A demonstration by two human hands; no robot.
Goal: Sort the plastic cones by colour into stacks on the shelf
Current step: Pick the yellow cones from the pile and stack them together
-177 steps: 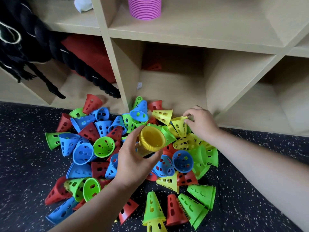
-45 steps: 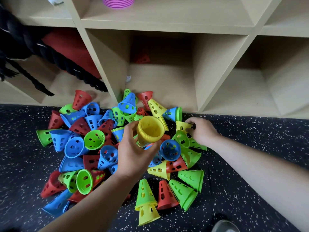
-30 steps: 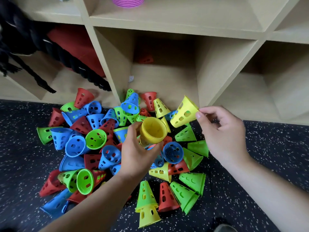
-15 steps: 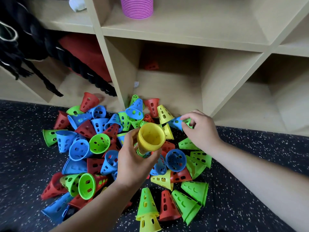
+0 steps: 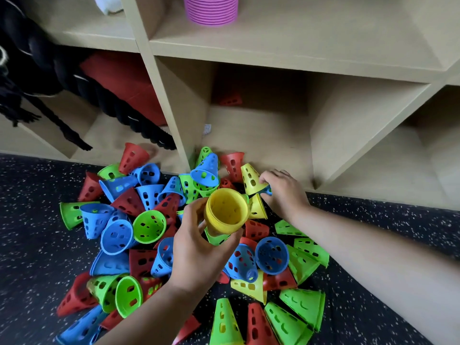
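A pile of perforated plastic cones (image 5: 149,225) in red, blue, green and yellow lies on the dark speckled floor in front of the wooden shelf (image 5: 249,56). My left hand (image 5: 199,252) holds a nested stack of yellow cones (image 5: 225,214) above the pile, its open end towards me. My right hand (image 5: 283,192) rests at the far edge of the pile. Its fingertips pinch the rim of a single yellow cone (image 5: 250,178) standing by the shelf's bottom edge. A blue cone (image 5: 267,191) peeks out beneath those fingers.
A purple stack (image 5: 211,11) stands on the upper shelf. A lone red cone (image 5: 230,99) sits deep in the middle bottom cubby. Thick black rope (image 5: 112,105) and a red pad (image 5: 124,80) fill the left cubby. The right cubby (image 5: 398,155) holds nothing.
A second ago my right hand held a yellow cone in the air. It then dropped to the pile and now grips another yellow cone by the shelf. My left hand kept the stack steady.
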